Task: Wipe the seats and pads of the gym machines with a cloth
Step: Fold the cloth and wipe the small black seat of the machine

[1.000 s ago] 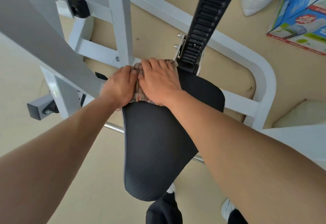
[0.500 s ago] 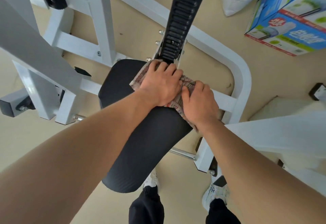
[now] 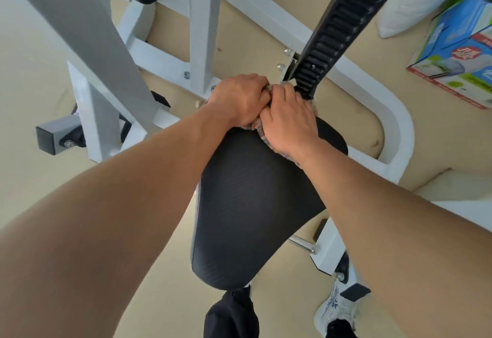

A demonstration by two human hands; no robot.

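Note:
The black padded seat [image 3: 255, 204] of a white-framed gym machine fills the middle of the head view. A patterned grey-brown cloth [image 3: 267, 139] lies bunched on the seat's far end, at the foot of the black notched adjustment bar [image 3: 338, 28]. My left hand [image 3: 239, 100] sits on the cloth's left part with its fingers curled into it. Beside it, touching, my right hand [image 3: 288, 122] presses on the cloth with its fingers pointing at the bar. Most of the cloth is hidden under both hands.
White frame tubes [image 3: 203, 26] rise close behind and left of the seat, and a curved white tube [image 3: 399, 124] wraps its right side. A colourful cardboard box [image 3: 458, 52] lies on the beige floor at the right. My shoes [image 3: 335, 308] stand below the seat.
Both hands slid the cloth from the seat's right edge back to its far end by the notched bar. The hands now lie close together and the left fingers have curled.

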